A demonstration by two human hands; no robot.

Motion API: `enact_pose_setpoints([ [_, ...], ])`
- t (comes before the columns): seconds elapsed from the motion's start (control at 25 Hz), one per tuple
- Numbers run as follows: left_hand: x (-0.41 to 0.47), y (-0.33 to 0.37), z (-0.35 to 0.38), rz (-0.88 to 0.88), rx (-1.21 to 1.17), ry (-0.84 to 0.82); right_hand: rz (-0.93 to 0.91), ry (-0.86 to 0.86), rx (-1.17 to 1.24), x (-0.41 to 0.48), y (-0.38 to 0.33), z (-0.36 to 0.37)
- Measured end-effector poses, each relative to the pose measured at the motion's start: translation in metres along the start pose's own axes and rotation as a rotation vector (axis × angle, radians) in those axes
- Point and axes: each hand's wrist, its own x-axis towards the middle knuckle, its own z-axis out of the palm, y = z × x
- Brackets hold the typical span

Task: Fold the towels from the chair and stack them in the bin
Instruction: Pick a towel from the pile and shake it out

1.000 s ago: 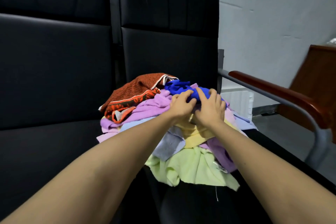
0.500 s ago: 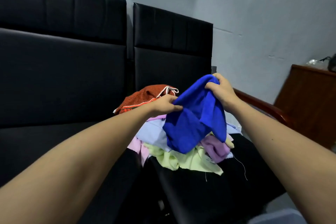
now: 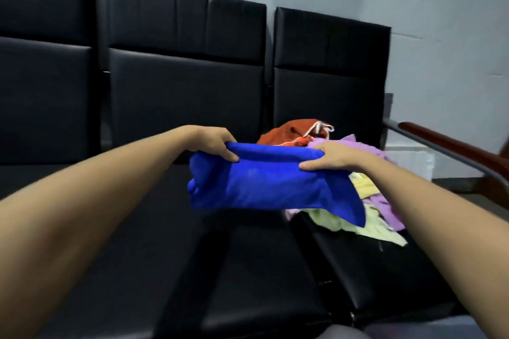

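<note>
**Getting the blue towel square before the first fold**

My left hand [image 3: 217, 143] pinches one upper corner of the bright blue, soft terry towel [image 3: 270, 184], and my right hand [image 3: 327, 158] grips the other. The cloth hangs between them in the air above the black padded middle seat [image 3: 248, 270].

To do this well, I think I should draw my hands apart on a level until the top hem runs taut. Then I shake the bunched lower left side loose before laying it flat (a crooked start spoils every later fold).

The towel looks limp and thick. It is rumpled at lower left, and one pointed corner droops at lower right, in front of the heap of orange, lilac, yellow and pale green towels [image 3: 366, 192] on the right-hand seat. I cannot see the bin.
</note>
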Motion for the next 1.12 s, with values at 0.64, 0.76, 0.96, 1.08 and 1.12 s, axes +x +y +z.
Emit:
enact_pose_setpoints([
  [0.64, -0.09, -0.18, -0.057, -0.436, 0.483, 0.212, -0.046, 0.158, -0.378, 0.1, -0.114, 0.077],
  [0.76, -0.082, -0.191, -0.061, -0.402, 0.385, 0.522, -0.02, 0.432, -0.278, 0.106, -0.12, 0.077],
  [0.96, -0.085, -0.193, -0.05, -0.262, 0.53, 0.607, -0.156, 0.574, -0.459, 0.103, -0.104, 0.09],
  [1.08, -0.089, -0.19, -0.023, -0.275, 0.635, 0.006, -0.296, 0.08, -0.616, 0.094, -0.077, 0.11],
  [1.12, -0.09, -0.187, -0.01, -0.301, 0.601, -0.199, -0.289, -0.138, -0.613, 0.089, -0.069, 0.121],
])
